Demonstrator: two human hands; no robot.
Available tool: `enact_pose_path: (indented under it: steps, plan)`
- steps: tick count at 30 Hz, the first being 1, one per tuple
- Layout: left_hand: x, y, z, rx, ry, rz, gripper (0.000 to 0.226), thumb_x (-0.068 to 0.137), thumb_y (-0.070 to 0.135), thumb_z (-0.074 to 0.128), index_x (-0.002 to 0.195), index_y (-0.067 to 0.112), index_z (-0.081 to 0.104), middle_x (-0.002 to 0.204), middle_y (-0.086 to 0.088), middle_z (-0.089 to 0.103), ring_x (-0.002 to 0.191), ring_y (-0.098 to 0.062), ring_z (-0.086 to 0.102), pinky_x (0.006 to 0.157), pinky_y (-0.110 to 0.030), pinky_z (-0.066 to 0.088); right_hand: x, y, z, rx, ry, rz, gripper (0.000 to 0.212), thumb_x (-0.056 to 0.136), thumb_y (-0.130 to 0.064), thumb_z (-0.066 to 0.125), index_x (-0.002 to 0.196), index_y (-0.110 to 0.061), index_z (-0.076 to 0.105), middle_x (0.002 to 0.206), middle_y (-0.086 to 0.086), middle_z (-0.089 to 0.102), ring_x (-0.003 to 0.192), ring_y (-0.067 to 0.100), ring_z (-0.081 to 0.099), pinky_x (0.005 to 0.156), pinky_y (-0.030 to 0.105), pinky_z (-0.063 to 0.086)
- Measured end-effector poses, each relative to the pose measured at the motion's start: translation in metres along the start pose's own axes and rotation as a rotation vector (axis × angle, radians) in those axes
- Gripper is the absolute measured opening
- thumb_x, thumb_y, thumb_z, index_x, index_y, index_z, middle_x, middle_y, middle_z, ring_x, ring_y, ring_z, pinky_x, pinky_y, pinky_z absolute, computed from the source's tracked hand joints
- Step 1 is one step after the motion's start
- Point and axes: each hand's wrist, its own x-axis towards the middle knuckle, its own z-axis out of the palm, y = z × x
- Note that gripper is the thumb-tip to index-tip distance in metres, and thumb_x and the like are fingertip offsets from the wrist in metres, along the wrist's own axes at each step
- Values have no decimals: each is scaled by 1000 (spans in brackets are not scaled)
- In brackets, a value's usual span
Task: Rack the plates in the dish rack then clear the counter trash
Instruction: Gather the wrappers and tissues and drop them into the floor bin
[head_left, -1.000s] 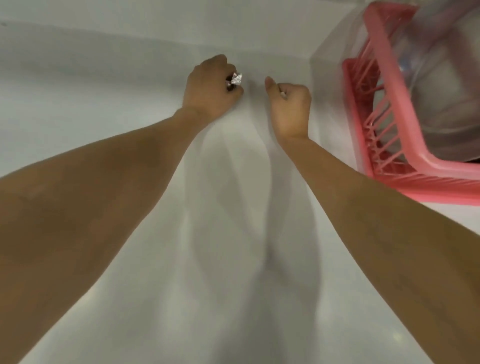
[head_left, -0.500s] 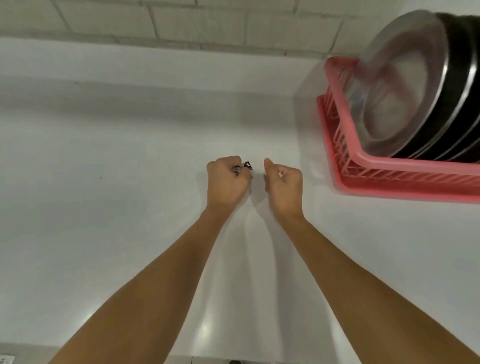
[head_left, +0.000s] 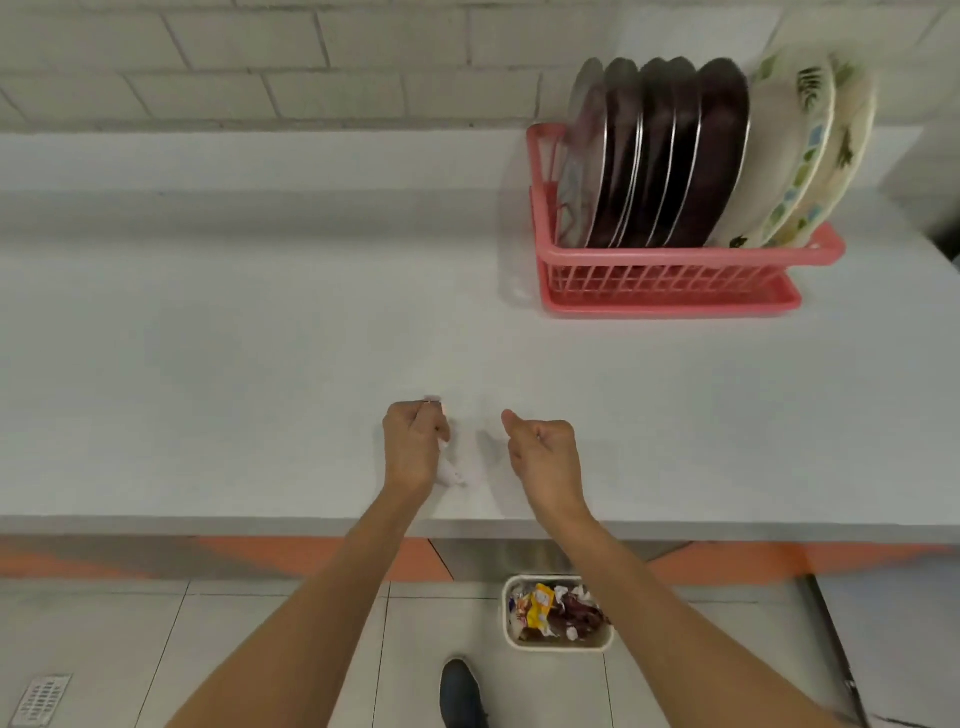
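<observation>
Above the pale surface (head_left: 208, 364), the left hand (head_left: 413, 449) curls around a white trash scrap (head_left: 451, 474) poking out beneath it. Just beside it, the right hand (head_left: 545, 460) makes a fist, thumb out, nothing visible inside. A wrapper-filled bin (head_left: 558, 647) sits on the floor below. At the far right, plates (head_left: 675, 156) stand upright in the pink dish rack (head_left: 670, 275).

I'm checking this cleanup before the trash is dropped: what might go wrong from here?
1. The scrap sticks out below the left hand, so it might slip onto the counter or floor.
2. The bin on the floor is small and already full of wrappers, so a dropped scrap may miss or bounce out.
</observation>
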Motion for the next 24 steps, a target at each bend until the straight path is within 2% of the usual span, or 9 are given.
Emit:
enact_pose_path:
  steps: [3, 5, 8, 11, 13, 15, 18, 21, 24]
  plan:
    - [-51, 7, 11, -3, -103, -82, 33, 68, 10, 44, 37, 14, 37, 50, -10, 28, 42, -16, 28, 62, -25, 45, -36, 1, -33, -36, -47, 8, 58, 99, -21, 52, 50, -18, 22, 49, 0, 19, 46, 13, 18, 48, 19, 24]
    - [-92, 7, 24, -19, -171, -139, 31, 68, 13, 44, 38, 15, 37, 48, -9, 27, 40, -14, 26, 59, -27, 49, -62, 6, -59, -95, -103, 15, 57, 99, -25, 52, 51, -15, 25, 49, 0, 19, 46, 14, 18, 50, 25, 23]
    - [-148, 0, 43, -24, -173, -149, 26, 72, 19, 46, 48, 14, 39, 44, 4, 35, 42, -12, 32, 47, -23, 38, -101, 24, -101, -159, -217, 54, 53, 99, -31, 53, 53, -14, 32, 50, 0, 23, 45, 11, 21, 49, 22, 25]
    - [-185, -18, 60, 92, -250, -65, 32, 78, 21, 46, 46, 21, 40, 50, 3, 39, 50, -12, 35, 54, -24, 31, -127, 62, -139, -235, -330, 172, 48, 96, -35, 57, 56, -14, 39, 57, 5, 30, 51, 12, 31, 56, 16, 34]
    - [-202, -39, 69, 137, -291, -56, 30, 83, 19, 46, 53, 17, 43, 56, 1, 41, 56, -12, 36, 56, -24, 30, -137, 94, -161, -259, -362, 292, 45, 93, -37, 57, 58, -11, 49, 59, 6, 43, 57, 16, 44, 65, 24, 39]
    - [-215, -67, 77, 200, -326, -103, 31, 93, 15, 48, 62, 16, 46, 61, 3, 44, 60, -10, 38, 60, -26, 33, -146, 123, -177, -266, -340, 401, 34, 92, -31, 55, 65, -10, 60, 61, -1, 57, 64, 16, 53, 66, 27, 39]
    - [-226, -112, 88, 306, -386, -168, 29, 101, 26, 48, 73, 18, 48, 66, 5, 45, 60, -5, 38, 61, -26, 35, -156, 160, -190, -255, -278, 527, 24, 78, -28, 57, 55, -22, 56, 56, -7, 49, 57, 13, 44, 54, 25, 30]
    - [-226, -157, 104, 412, -456, -212, 26, 101, 33, 47, 79, 20, 50, 68, 5, 50, 60, -2, 41, 59, -20, 38, -152, 201, -197, -225, -205, 622, 16, 66, -31, 53, 64, -15, 57, 62, -1, 47, 53, 11, 42, 52, 21, 28]
    - [-210, -212, 124, 485, -521, -172, 24, 102, 29, 47, 78, 25, 46, 67, 8, 47, 59, 3, 45, 55, -15, 36, -133, 258, -199, -213, -117, 708, 15, 84, -24, 55, 74, -13, 58, 67, 0, 49, 60, 13, 44, 53, 21, 31]
